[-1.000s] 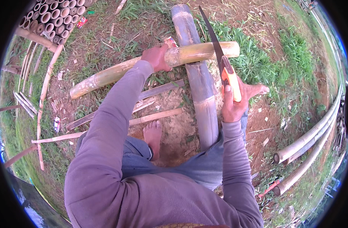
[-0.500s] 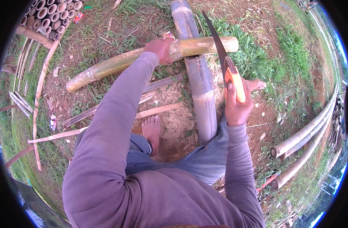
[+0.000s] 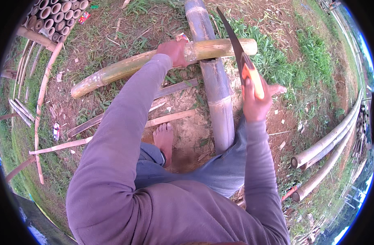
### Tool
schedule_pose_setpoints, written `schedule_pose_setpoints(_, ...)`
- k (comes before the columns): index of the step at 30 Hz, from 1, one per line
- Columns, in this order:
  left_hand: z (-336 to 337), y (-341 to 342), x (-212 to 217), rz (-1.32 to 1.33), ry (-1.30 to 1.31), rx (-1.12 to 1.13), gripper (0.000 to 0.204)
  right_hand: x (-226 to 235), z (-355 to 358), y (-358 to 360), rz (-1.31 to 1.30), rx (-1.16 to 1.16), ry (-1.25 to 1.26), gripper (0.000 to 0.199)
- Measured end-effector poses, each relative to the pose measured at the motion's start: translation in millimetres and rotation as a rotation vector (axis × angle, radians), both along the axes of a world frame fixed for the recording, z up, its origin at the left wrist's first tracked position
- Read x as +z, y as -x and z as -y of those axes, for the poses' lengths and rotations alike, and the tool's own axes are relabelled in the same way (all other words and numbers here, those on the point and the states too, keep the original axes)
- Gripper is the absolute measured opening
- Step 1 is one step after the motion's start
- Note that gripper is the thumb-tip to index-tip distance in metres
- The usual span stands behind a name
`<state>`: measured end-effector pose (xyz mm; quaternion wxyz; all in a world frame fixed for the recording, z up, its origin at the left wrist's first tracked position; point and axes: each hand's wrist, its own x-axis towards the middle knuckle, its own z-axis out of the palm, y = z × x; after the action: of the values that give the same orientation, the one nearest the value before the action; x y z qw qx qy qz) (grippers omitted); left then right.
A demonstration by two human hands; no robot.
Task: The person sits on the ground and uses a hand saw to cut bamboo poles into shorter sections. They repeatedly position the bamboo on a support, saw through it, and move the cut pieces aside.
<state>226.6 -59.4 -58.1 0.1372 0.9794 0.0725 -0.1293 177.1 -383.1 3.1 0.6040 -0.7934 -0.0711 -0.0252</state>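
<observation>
A yellowish-green bamboo pole (image 3: 125, 72) lies crosswise over a thicker grey bamboo log (image 3: 219, 96). My left hand (image 3: 173, 52) is wrapped round the pole just left of where the two cross. My right hand (image 3: 258, 100) grips the orange handle of a hand saw (image 3: 236, 45). The saw's dark blade crosses the pole near its right end, its tip pointing away from me. Whether the teeth have cut into the pole, I cannot tell. The log has a dark notch (image 3: 208, 60) in its top beside the crossing.
Split bamboo strips (image 3: 170, 118) lie by my bare foot (image 3: 163, 141). A stack of cut bamboo tubes (image 3: 58, 16) stands at the far left, near a thin pole frame (image 3: 41, 98). Long bamboo poles (image 3: 317, 153) lie on the right. Grass grows beyond the saw.
My right hand and the saw have moved a little forward, away from me, along the blade's line. The left hand keeps its hold, and the pole has barely shifted.
</observation>
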Motion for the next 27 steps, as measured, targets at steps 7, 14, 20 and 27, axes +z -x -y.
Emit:
schedule_pose_setpoints(7, -2, -4, -15, 0.011, 0.008, -0.034, 0.095, 19, 72, 135, 0.023, -0.100, 0.019, 0.047)
schedule_pose_setpoints(14, 3, -5, -9, -0.033, 0.022, -0.023, 0.090, -3, -18, -28, 0.151, -0.035, 0.114, 0.038)
schedule_pose_setpoints(20, -3, -6, 0, -0.036, 0.024, -0.035, 0.091, 17, 74, 118, 0.065, -0.072, 0.183, 0.039)
schedule_pose_setpoints(27, 4, -16, 2, -0.041, 0.018, -0.053, 0.097, 2, -9, -26, 0.070, -0.037, 0.036, 0.041)
